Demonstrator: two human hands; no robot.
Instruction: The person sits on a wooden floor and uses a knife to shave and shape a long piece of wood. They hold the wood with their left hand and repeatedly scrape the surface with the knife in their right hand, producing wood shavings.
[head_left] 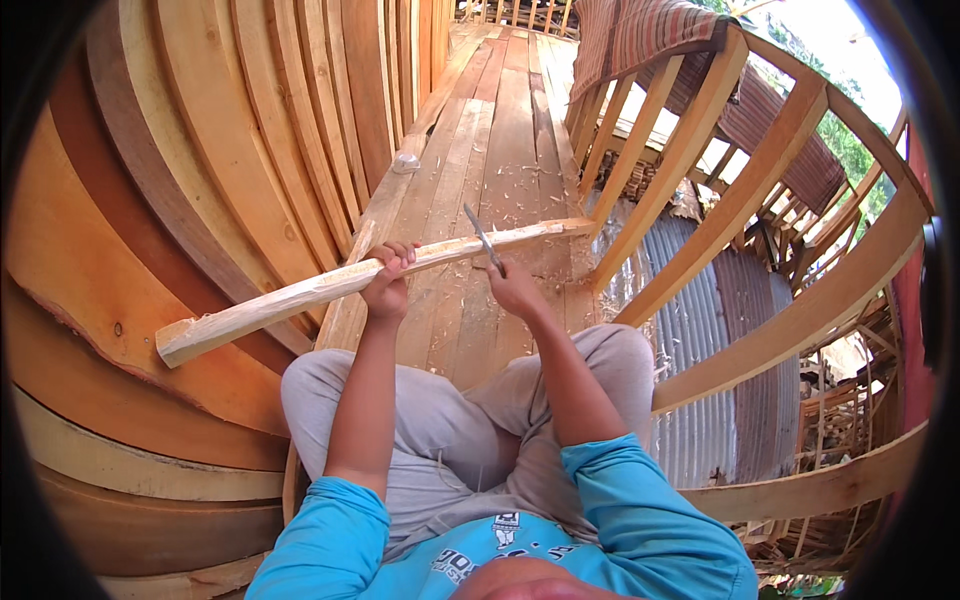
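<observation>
A long, pale wooden pole (290,298) with rough-cut faces lies crosswise in front of my knees. Its thick end reaches out to the left by the plank wall, and its thinner end rests near the railing on the right. My left hand (388,278) is wrapped round the pole left of its middle. In my right hand (512,286) is a knife, closed in the fingers by its lower end. The grey knife blade (478,230) points up and away, across the pole's upper part. Whether its edge touches the wood I cannot tell.
Wood shavings (520,185) litter the plank floor (440,330). A small clear plastic item (405,163) lies by the left wall (200,150). The slatted wooden railing (720,195) runs along the right, with a striped cloth (640,40) over it. Corrugated metal sheets (700,340) lie below.
</observation>
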